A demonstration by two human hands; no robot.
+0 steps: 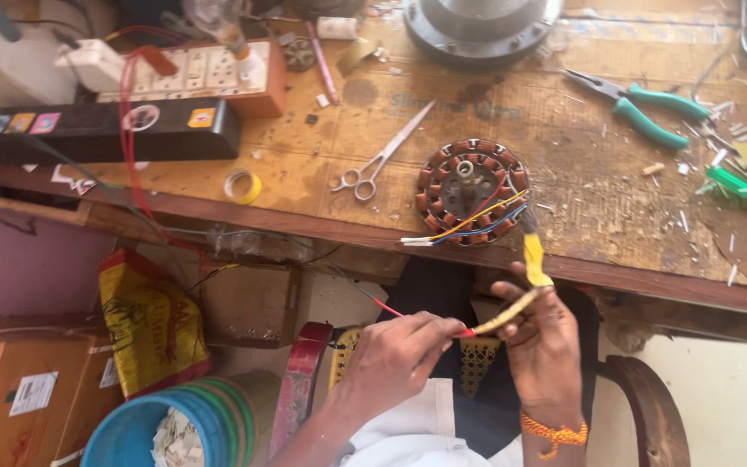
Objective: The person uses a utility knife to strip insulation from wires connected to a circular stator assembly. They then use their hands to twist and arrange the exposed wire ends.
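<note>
The scene is evenly and fairly brightly lit with soft, warm daylight-like light; no single lamp shows. The wooden workbench point(564, 173) takes most of it, its pale top looking slightly washed out toward the upper right. Shadows are short and soft: the scissors point(382, 160) and the green-handled pliers point(641, 104) cast only faint edges. Below the bench edge the light drops off and the space beneath sits in deep shade. The left hand point(395, 355) and right hand point(542, 333) are a little soft. Straight lines bow near the frame edges, a wide-angle effect.
</note>
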